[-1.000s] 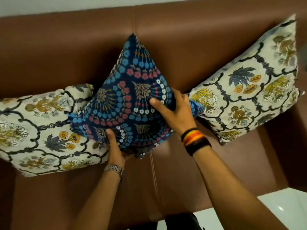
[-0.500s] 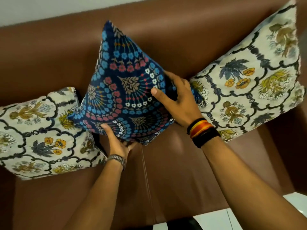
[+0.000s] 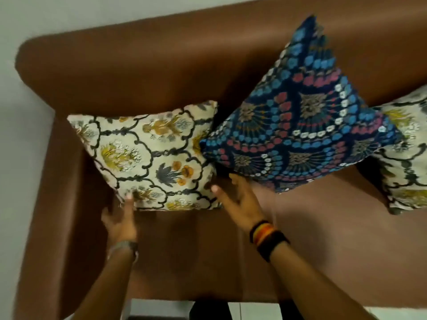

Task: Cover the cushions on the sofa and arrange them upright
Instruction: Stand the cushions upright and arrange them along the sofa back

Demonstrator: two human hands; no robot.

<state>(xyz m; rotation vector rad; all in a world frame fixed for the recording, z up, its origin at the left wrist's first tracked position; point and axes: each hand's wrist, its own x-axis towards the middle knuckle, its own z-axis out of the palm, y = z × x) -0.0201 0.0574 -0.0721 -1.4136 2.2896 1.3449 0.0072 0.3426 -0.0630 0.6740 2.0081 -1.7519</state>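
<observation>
A cream floral cushion (image 3: 150,153) leans against the back of the brown sofa (image 3: 138,72) near its left arm. My left hand (image 3: 120,220) grips its lower left corner, thumb on the front and fingers hidden beneath. My right hand (image 3: 240,202) is spread at its lower right corner, fingertips reaching into the gap beside the blue patterned cushion (image 3: 300,125). The blue cushion stands on one corner against the backrest, free of both hands. A second cream floral cushion (image 3: 406,158) leans at the right edge, partly cut off and partly behind the blue one.
The sofa's left armrest (image 3: 57,204) runs down the left side. A pale wall (image 3: 23,135) lies behind and beside it. Bare seat (image 3: 323,239) stretches in front of the cushions. White floor tiles (image 3: 161,308) and a dark object (image 3: 208,310) show at the bottom.
Both hands have let go of the blue cushion and moved left to the cream cushion's lower corners. The view has swung left, so the sofa's armrest now shows.
</observation>
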